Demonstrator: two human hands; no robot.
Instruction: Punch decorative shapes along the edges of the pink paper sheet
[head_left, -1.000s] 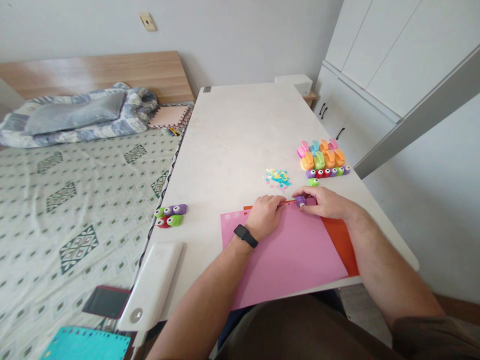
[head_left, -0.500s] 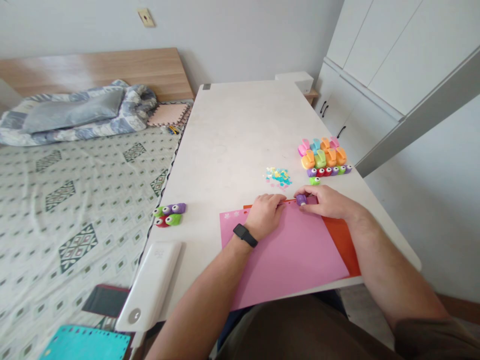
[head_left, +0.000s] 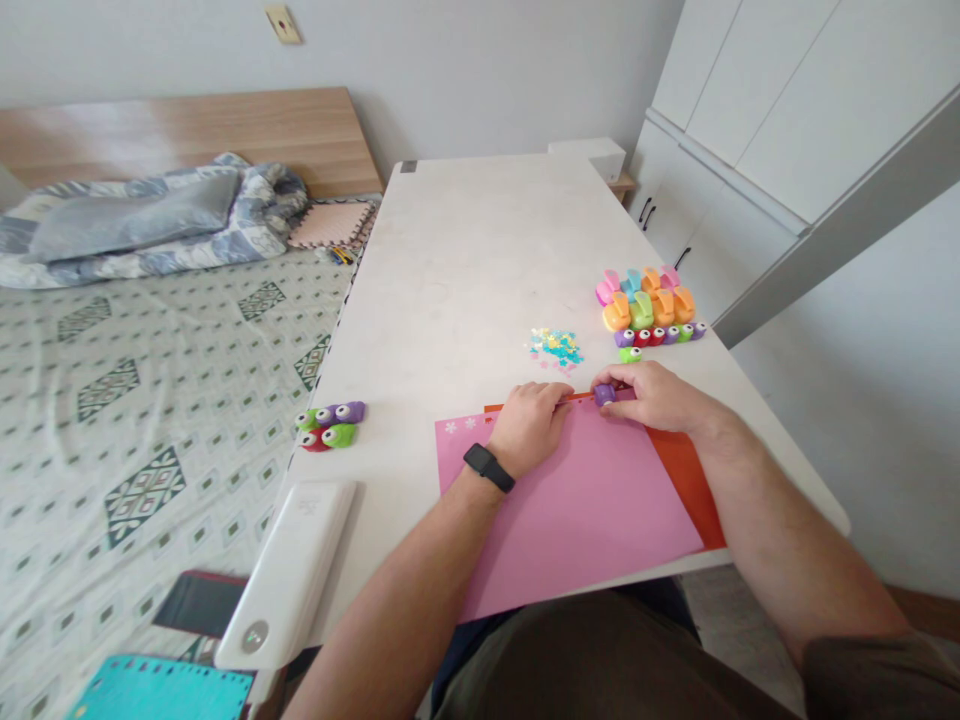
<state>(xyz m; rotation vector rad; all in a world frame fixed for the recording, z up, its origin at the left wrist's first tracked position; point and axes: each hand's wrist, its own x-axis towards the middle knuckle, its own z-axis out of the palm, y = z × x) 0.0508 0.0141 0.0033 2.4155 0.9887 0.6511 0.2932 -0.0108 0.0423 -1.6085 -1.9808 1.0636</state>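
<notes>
A pink sheet of paper [head_left: 577,500] lies on the white table, over an orange sheet [head_left: 686,480] that shows at its right side and along the far edge. White flower-shaped cutouts mark its far left corner. My left hand [head_left: 531,420], with a black watch on the wrist, presses on the sheet and pinches its far edge between thumb and fingers. At that same edge, further right, my right hand [head_left: 660,395] grips a small purple paper punch [head_left: 604,395] between thumb and fingers. Past the sheet is a pile of blue, yellow and pink paper confetti [head_left: 556,346].
Bigger lever punches [head_left: 651,300] and a row of small punches [head_left: 660,336] stand at the right, with a green punch [head_left: 631,354] nearer me. Several small punches [head_left: 330,426] sit at the left edge, near a long white device [head_left: 292,570]. A bed [head_left: 150,400] adjoins the table.
The purple punch has turned slightly in my right fingers at the paper's edge. My left hand stays in place on the paper. The view has shifted a little.
</notes>
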